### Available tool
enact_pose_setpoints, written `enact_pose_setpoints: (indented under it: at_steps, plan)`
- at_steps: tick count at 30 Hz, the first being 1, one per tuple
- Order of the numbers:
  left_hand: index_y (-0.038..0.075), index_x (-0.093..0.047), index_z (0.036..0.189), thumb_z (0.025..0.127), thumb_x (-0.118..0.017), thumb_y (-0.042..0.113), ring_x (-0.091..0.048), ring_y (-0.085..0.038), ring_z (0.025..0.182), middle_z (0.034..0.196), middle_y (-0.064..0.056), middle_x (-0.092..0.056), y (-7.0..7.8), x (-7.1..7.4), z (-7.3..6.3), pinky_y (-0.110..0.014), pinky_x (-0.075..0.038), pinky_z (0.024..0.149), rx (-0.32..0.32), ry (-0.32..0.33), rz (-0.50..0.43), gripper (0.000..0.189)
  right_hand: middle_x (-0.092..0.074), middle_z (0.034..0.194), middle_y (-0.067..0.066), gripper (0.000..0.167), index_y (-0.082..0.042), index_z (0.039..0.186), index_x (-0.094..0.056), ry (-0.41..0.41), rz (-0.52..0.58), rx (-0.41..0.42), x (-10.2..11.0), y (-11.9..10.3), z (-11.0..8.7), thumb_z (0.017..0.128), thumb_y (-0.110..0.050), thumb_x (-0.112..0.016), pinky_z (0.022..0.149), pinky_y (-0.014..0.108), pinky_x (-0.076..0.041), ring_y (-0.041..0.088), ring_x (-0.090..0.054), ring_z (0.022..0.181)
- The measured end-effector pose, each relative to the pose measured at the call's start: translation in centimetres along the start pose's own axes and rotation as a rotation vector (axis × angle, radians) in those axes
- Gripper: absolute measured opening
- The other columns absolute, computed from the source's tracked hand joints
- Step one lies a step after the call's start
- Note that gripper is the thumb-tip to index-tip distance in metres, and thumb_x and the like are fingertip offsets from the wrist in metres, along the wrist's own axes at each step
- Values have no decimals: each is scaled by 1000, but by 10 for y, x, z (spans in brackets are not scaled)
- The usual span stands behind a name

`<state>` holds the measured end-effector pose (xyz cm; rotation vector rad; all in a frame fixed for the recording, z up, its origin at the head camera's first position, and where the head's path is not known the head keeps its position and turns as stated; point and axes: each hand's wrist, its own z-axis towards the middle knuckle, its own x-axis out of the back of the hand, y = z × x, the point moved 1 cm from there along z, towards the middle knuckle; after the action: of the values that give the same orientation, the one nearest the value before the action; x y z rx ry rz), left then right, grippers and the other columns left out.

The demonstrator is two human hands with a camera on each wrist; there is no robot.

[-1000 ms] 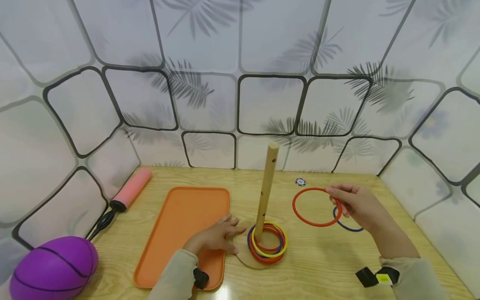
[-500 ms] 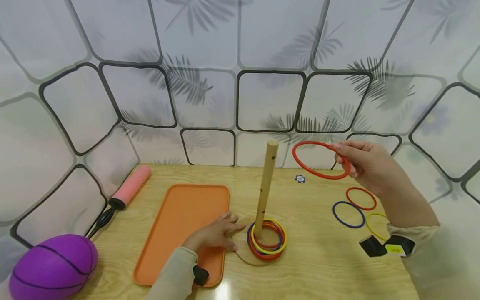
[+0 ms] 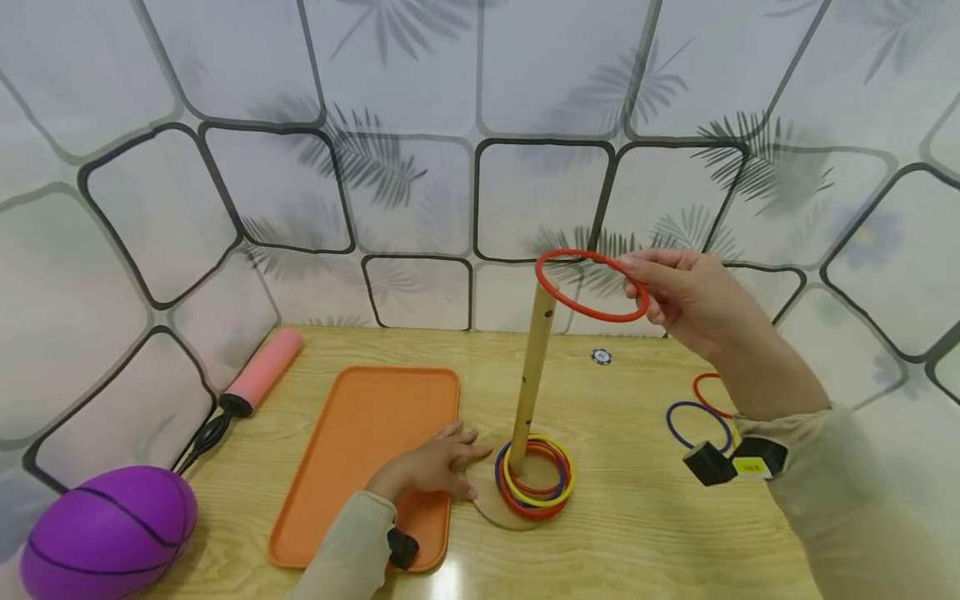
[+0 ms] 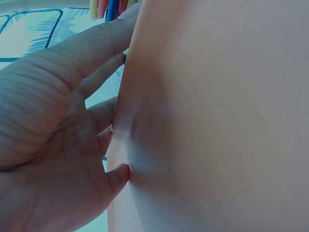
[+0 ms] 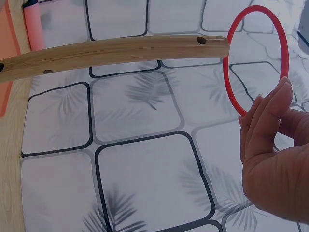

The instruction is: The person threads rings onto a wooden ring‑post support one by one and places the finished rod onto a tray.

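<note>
A red ring (image 3: 592, 313) is pinched between thumb and fingers of my right hand (image 3: 693, 300). It hangs over the top of a wooden peg (image 3: 532, 367), whose tip shows just below its left part. In the right wrist view the peg's end lies close beside the red ring (image 5: 285, 48). Several rings, including a yellow ring (image 3: 572, 479), lie around the peg's foot on a round wooden base (image 3: 489, 507). My left hand (image 3: 427, 468) has its fingers spread, fingertips at the base's left edge, and reaches across an orange tray (image 3: 360, 442).
On the right of the wooden table (image 3: 630, 533) lie a blue ring (image 3: 670, 423) and another red ring (image 3: 701, 390), partly behind my right forearm. A small chip (image 3: 601, 357) lies at the back. A purple ball (image 3: 108, 533) and a pink hand pump (image 3: 264, 373) are at left.
My right hand has lifted the red ring off the right side of the table, then carried it left and up to the peg's top. My left hand has stayed put.
</note>
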<state>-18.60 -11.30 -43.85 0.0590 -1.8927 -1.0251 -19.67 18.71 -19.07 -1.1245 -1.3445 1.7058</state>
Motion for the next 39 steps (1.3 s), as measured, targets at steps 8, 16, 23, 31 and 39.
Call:
enact_pose_setpoints:
  at_steps: [8,16,23,31,39]
  plan:
    - [13,-50,140,80,-76,25,-4,-38,143,152,-18,-27,1,1,2,-59,-13,110,-5,-7,1,67,-61,66,3,13,-5,86,-69,-4,-62,-38,-9,13,5,93,-11,-60,45,18,-41,8,-48,46]
    - [15,-48,141,80,-75,25,-2,-37,144,153,-16,-25,1,1,2,-59,-13,110,9,-22,-3,67,-62,67,2,16,-5,87,-68,-87,-44,-47,-7,32,4,95,-11,-56,47,16,-44,6,-53,47]
    - [15,-49,140,80,-76,25,-3,-37,143,153,-16,-26,0,0,1,-60,-13,110,13,-18,-8,67,-63,71,2,13,-5,94,-66,-90,-52,-76,-1,56,0,96,-12,-55,49,16,-45,6,-53,50]
    - [15,-49,140,80,-76,24,-2,-35,144,154,-15,-25,-1,0,1,-60,-12,110,24,-19,-34,66,-65,74,2,18,-8,96,-69,-135,16,-77,9,92,-5,97,-6,-51,51,15,-47,5,-56,53]
    - [15,-48,140,80,-76,24,-1,-35,144,153,-15,-25,-2,0,1,-59,-12,110,20,-13,-28,66,-65,79,1,23,-9,102,-68,-205,103,-98,22,141,-14,98,-2,-47,54,14,-48,3,-57,57]
